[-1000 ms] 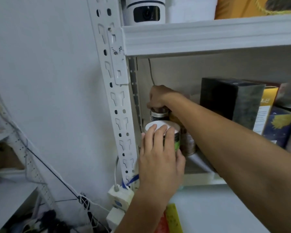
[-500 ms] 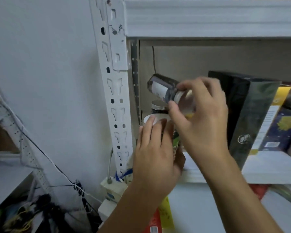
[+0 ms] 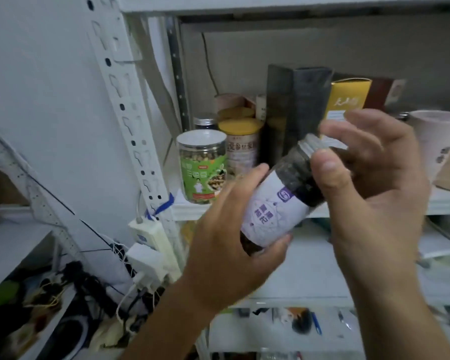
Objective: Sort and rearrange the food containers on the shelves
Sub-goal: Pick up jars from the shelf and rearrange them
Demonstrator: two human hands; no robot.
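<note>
Purple-and-white labelling marks the jar, which has dark contents. It is held tilted, cap end up and to the right, in front of the dark box and clear of the shelf.

Left hand: fingers and thumb curled round the jar's lower end. Right hand: thumb on the neck, fingers curled round the cap end, which is blurred and mostly covered.

The hands and the jar block the lower part of the dark box and the shelf edge below it.

- Left of the dark box: a yellow-lidded canister, upright; contact with the box cannot be told.
- Further left: a clear green-labelled jar with a white lid, upright at the shelf front.
- Behind these two: a dark-lidded jar, partly hidden.
- Right of the dark box: a yellow carton just beside it, then a pale cup.
- Far left of the dark box: a perforated white upright, with a white power strip lower down against it.
</note>
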